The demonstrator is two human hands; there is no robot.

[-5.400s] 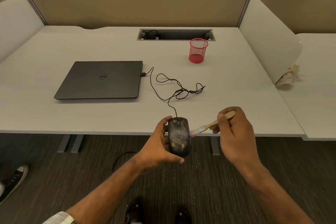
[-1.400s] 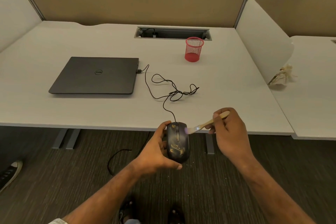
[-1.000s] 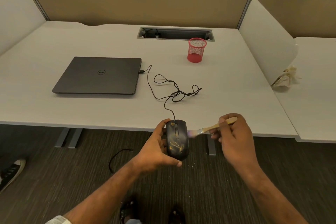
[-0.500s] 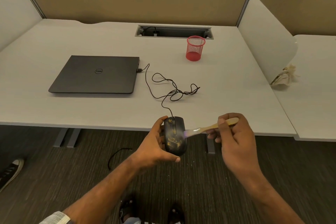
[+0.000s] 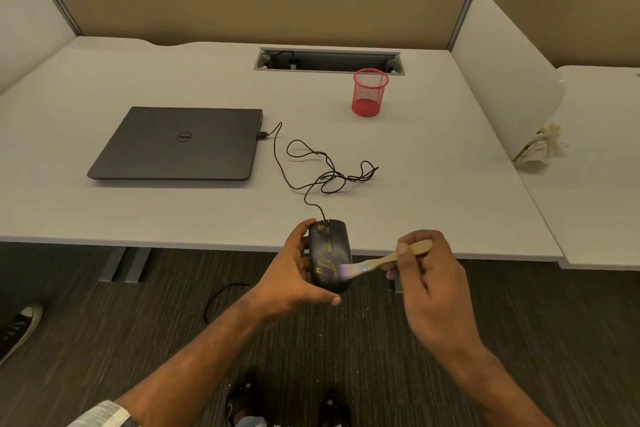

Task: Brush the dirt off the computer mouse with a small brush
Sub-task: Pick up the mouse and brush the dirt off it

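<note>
Right hand pinching small brush by wooden handle, bristle tip touching right flank of computer mouse at lower half. Brush lying roughly crosswise to mouse, handle trailing up and right, bristles pointing left. Left hand wrapped around mouse from left side and underneath, thumb curled at near end, fingers hidden behind far side. Mouse held in air just off near edge of desk, long axis running away from body, cord end farthest. Yellowish dirt patches on mouse top, just left of bristles, plus small spot near front left button. Likely next: sweep leftward across top, over main patch. Open floor below, free room to right for stroke. Cable slack and looped on desk, running to laptop. Red mesh cup well apart.
</note>
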